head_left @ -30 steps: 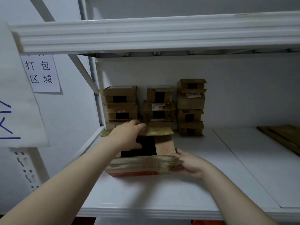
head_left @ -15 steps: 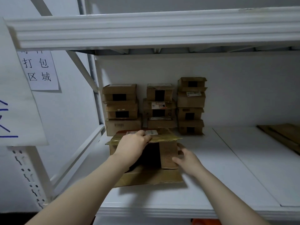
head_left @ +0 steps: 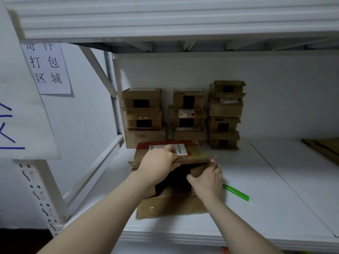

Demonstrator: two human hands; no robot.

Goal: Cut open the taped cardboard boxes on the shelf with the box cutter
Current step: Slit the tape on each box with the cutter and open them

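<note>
My left hand (head_left: 159,162) grips the top flap (head_left: 198,157) of the open box (head_left: 170,208) near the shelf (head_left: 275,180) front, and my right hand (head_left: 207,178) is curled round a side flap (head_left: 197,171). Inside's just black, can't make anything out. The green box cutter (head_left: 238,194) lies just beside my right hand, one end hidden behind it.

White shelf (head_left: 266,189) bears an open box (head_left: 170,206), stacked boxes (head_left: 225,107), green box cutter (head_left: 237,193), flattened cardboard (head_left: 326,149).

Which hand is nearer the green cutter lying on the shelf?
Right. The right hand grips a side flap of the box, just beside the cutter; the left hand holds the top flap, farther off.
</note>
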